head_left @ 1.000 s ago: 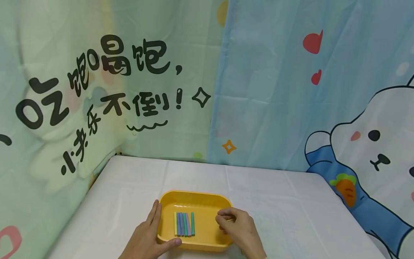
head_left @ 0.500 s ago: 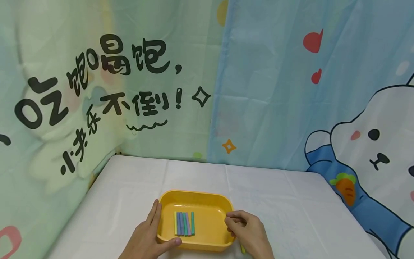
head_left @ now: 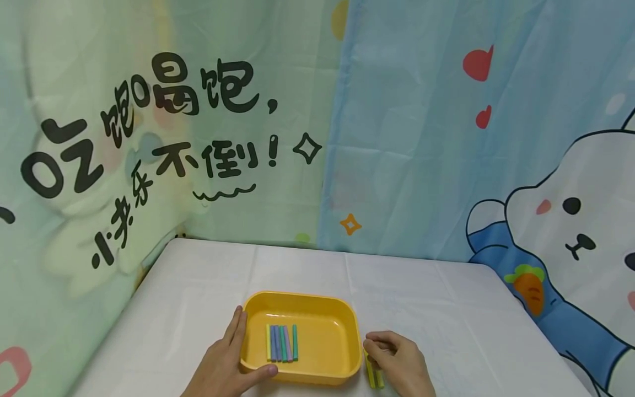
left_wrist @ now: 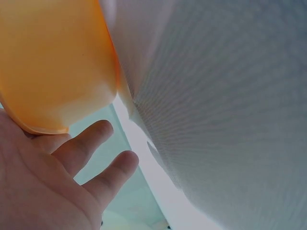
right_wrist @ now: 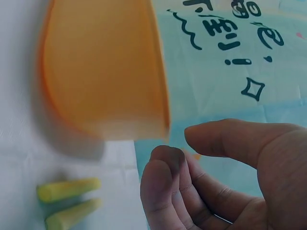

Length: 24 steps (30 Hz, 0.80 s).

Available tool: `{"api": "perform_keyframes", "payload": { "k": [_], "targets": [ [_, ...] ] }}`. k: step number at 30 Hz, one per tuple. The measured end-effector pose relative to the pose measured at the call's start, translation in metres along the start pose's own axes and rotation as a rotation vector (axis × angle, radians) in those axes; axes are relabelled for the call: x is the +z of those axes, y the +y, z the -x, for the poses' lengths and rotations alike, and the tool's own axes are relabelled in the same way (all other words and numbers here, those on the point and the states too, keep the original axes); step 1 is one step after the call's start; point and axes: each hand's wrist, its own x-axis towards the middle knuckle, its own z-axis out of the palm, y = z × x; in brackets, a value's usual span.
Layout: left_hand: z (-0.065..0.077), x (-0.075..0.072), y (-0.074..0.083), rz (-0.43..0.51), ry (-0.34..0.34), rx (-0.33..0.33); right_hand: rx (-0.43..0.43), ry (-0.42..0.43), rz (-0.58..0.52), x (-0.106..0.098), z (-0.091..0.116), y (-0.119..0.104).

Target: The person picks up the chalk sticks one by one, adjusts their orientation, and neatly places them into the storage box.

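My left hand [head_left: 228, 358] rests against the left end of a yellow plastic tray [head_left: 324, 344], fingers straight along its side and thumb on the near rim. Several chalk sticks [head_left: 279, 343] in yellow, blue, purple and green lie side by side in the tray's left half. Just right of the tray, my right hand [head_left: 399, 361] hovers with fingers loosely bent. The right wrist view shows a gap between its thumb [right_wrist: 216, 139] and forefinger, nothing held. Two yellow chalk sticks [right_wrist: 69, 190] lie on the table near that hand, partly hidden by it in the head view.
A white cloth covers the table [head_left: 421, 309]. Behind it hangs a printed curtain [head_left: 407, 165] with black lettering and a cartoon rabbit. The table's left edge runs along another stretch of this curtain.
My right hand has moved right, from over the tray's right end to beside it, uncovering the two yellow chalk sticks. The left hand, tray and chalk inside look unmoved.
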Motion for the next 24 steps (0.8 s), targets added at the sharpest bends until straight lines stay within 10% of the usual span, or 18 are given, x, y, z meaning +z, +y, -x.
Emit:
{"api": "perform_keyframes", "payload": {
  "k": [24],
  "targets": [
    [0.000, 0.001, -0.001, -0.007, -0.002, -0.010, 0.062, 0.020, 0.243, -0.003, -0.012, 0.031]
  ]
}}
